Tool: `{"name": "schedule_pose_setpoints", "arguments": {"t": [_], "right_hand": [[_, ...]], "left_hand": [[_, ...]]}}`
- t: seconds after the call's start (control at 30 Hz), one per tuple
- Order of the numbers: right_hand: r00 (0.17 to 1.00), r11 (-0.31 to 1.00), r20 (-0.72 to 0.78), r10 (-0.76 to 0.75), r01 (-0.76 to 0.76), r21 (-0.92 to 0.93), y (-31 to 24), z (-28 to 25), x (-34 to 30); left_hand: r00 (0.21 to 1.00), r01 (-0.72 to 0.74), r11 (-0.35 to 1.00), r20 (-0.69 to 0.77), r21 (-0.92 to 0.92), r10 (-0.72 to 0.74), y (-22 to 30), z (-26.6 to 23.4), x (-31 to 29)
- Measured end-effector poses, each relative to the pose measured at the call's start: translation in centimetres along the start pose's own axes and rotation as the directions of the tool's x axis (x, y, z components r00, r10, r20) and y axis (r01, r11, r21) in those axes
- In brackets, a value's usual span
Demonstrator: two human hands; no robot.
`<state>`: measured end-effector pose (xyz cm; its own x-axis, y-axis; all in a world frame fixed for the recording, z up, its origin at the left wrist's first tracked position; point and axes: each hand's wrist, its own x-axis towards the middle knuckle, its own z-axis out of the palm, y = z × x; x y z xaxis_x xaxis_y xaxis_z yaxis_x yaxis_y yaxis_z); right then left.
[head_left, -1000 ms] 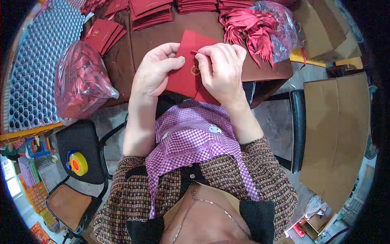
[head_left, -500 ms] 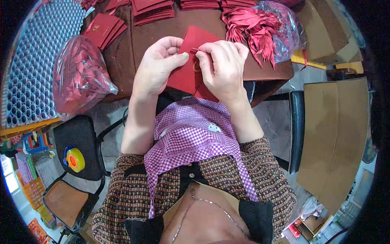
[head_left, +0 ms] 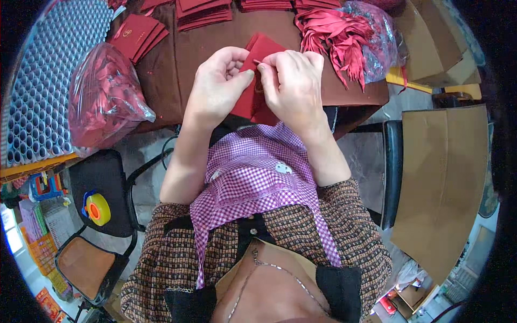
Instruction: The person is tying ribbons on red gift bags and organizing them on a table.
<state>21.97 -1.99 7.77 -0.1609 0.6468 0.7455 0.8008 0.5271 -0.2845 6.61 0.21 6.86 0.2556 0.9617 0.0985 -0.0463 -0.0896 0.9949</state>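
Between the earlier frames and this one, both hands had shifted slightly up and toward the middle of the view, and the red card had tilted so that its upper corner rose between them. We read the scene from the body outward. Nearest lay our purple checked apron (head_left: 253, 172) over a brown tweed jacket. Above it, the left hand (head_left: 218, 86) curled around the left edge of the folded red card (head_left: 257, 59), thumb pressed to its face. The right hand (head_left: 291, 81) covered the card's right half, with forefinger and thumb pinched tight at a small point near the top edge; what they nipped was too small to tell. The card stood over the near edge of the brown table (head_left: 177, 64), its long axis running from lower left to upper right, so the free corner pointed away from us. The two hands sat about equally near it, the right one nearer the pinch point.

Farther out we noted a clear bag of red pieces (head_left: 105, 97) at left, a bag of red ribbons (head_left: 344, 37) at right, and stacks of red cards (head_left: 137, 35) along the far side. A yellow tape roll (head_left: 97, 209) rested on a black chair at lower left.
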Motion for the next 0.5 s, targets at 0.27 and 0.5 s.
{"name": "schedule_pose_setpoints", "arguments": {"t": [0.27, 0.5], "right_hand": [[0.996, 0.995, 0.088, 0.032, -0.024, -0.098, -0.8, -0.5, 0.3], [0.997, 0.994, 0.008, 0.073, -0.073, 0.086, -0.1, -0.6, 0.0]], "left_hand": [[0.977, -0.103, 0.882, -0.119, 0.459, 0.177, 1.2, 1.4, -0.7], [1.0, 0.023, 0.999, 0.008, -0.032, -0.023, 0.3, 0.1, -0.3]]}}
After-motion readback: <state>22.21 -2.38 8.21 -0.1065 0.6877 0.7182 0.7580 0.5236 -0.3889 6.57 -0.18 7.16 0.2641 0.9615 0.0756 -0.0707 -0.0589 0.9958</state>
